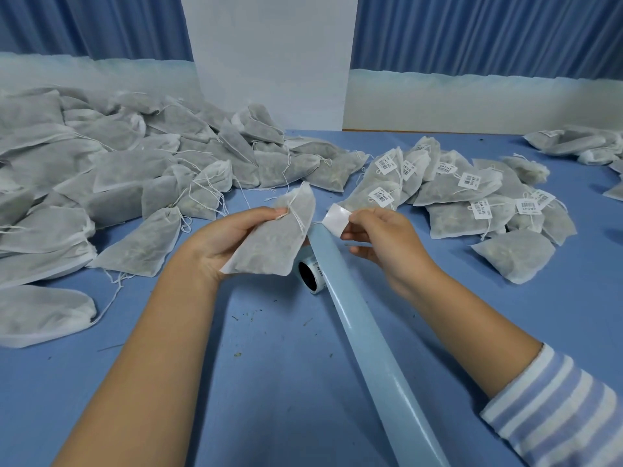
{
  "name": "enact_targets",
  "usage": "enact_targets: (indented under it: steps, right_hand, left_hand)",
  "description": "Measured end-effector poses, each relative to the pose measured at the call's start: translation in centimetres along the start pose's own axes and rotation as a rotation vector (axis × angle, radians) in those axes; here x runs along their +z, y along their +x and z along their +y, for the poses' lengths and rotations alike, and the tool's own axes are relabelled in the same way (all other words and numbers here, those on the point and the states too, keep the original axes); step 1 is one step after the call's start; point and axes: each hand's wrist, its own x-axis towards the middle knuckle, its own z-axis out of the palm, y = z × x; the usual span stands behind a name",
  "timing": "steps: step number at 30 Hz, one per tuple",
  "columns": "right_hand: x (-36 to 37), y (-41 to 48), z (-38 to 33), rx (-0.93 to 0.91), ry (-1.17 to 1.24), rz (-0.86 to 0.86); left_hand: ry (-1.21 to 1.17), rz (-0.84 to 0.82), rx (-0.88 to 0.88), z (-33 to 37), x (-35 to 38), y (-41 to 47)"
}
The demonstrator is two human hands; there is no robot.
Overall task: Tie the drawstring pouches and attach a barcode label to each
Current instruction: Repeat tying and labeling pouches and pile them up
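Pouch gauzy, grey-filled, string-tied, gripped in left hand.

left hand gripping; right hand pinching, forearms outstretched.

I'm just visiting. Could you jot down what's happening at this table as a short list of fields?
Left hand: grips a pouch
Right hand: pinches a white label at the end of the backing strip
Label roll: lies on the table below the pouch
Left pile: pouches without labels
Right pile: pouches bearing barcode labels
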Motion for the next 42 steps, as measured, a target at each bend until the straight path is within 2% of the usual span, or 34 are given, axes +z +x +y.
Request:
enact_targets:
  steps: [7,11,13,21,24,27,30,33,38,42]
  right_hand:
    - [0.2,0.3,0.1,0.094,0.046,0.039]
    - [-0.4,0.7,-0.3,0.145,0.118,0.149]
    - [-0.9,0.8,-0.7,0.152,0.134,0.179]
    - [-0.9,0.6,-0.7,0.137,0.131,0.117]
    - [-0.8,0.4,-0.8,0.062,0.068,0.119]
    - [-0.6,0.1,-0.9,-0.081,-0.013,0.15]
    - [-0.3,-0.3,-1.1,-0.158,0.006,0.144]
    - [0.0,-0.6,-1.1,-0.212,-0.006,0.127]
    - [0.1,-0.8,-0.8,-0.381,-0.099,0.189]
    - [0.2,-1.1,-0.6,-0.521,-0.121,0.242]
  left_hand:
    - [-0.001,0.026,-0.009,-0.1,0.5,-0.2]
    - [0.026,0.133,0.042,0.1,-0.2,-0.1]
    - [0.042,0.132,0.057,0.3,-0.4,-0.2]
    - [0.395,0.184,0.011,0.8,0.8,-1.3]
    - [0.397,0.257,0.094,1.2,1.2,-1.8]
    - [0.373,0.333,0.275,1.5,1.7,-1.8]
    - [0.359,0.41,0.388,1.9,1.9,-1.8]
    - [0.372,0.493,0.446,2.0,2.0,-1.7]
    - [0.308,0.505,0.528,1.4,3.6,-1.0]
    - [0.315,0.509,0.52,0.4,4.9,-0.1]
